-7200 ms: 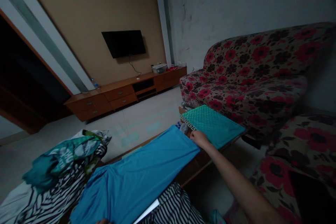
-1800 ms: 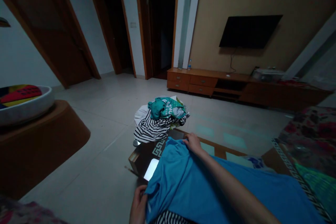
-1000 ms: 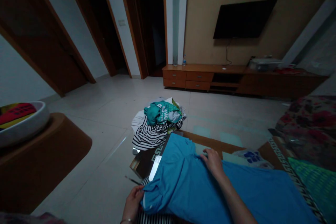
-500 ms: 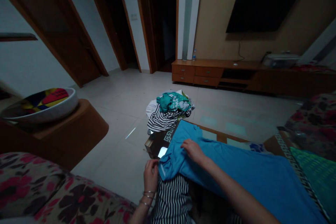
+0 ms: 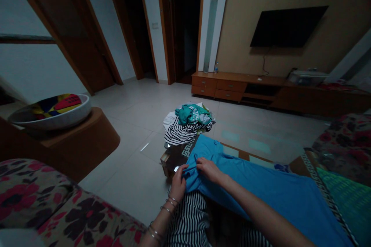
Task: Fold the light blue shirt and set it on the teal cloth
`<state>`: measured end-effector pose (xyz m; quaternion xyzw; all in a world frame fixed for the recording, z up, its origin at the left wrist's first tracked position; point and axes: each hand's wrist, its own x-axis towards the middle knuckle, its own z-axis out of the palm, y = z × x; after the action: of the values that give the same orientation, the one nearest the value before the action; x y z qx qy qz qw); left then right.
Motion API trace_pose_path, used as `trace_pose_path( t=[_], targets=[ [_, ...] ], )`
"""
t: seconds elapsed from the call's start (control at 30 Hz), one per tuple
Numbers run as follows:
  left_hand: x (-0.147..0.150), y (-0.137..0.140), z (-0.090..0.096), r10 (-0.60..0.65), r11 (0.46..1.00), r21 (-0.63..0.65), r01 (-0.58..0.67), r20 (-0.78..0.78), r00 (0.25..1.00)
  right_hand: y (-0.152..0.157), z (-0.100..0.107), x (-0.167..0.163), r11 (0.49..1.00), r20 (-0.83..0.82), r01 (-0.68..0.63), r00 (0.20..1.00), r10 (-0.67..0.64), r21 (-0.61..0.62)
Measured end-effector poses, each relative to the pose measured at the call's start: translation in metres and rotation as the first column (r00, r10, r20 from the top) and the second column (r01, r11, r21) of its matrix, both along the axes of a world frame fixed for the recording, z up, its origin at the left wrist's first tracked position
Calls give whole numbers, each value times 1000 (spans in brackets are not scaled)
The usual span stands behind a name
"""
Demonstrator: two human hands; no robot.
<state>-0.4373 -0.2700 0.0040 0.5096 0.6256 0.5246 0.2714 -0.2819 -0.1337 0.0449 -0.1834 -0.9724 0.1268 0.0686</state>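
Pinched in both hands, just beside each other, is one end of the blue garment [image 5: 269,187]: a fold is held by the right hand [image 5: 210,170], and the gathered edge by the left hand [image 5: 177,185]. From that grip the cloth is spread away to the right, its long axis running along the table [image 5: 175,155] on which it is laid; the long body is thus nearer to the right hand, while only the end is reached by the left. A flatter part is laid beyond the hands.

Counted outward: one blue garment, one table, two striped trouser legs [image 5: 188,218] below the hands, and one heap of clothes [image 5: 187,125] near the table's left end, its pieces too tangled to be counted. Farther off, one green cloth [image 5: 346,197], one white bowl [image 5: 82,112], one bottle [image 5: 216,68] and one television [image 5: 290,27] are seen.
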Motion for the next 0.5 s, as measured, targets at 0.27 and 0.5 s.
trace_pose_path(
  t=[0.27, 0.5],
  targets=[
    [4, 27, 15, -339, 909, -253, 331, 14, 941, 13, 1, -4, 982, -209, 65, 973, -102, -176],
    [-1, 1, -4, -423, 850, -360, 385, -29, 906, 54, -14, -11, 971, 26, 181, 983, -180, -156]
  ],
)
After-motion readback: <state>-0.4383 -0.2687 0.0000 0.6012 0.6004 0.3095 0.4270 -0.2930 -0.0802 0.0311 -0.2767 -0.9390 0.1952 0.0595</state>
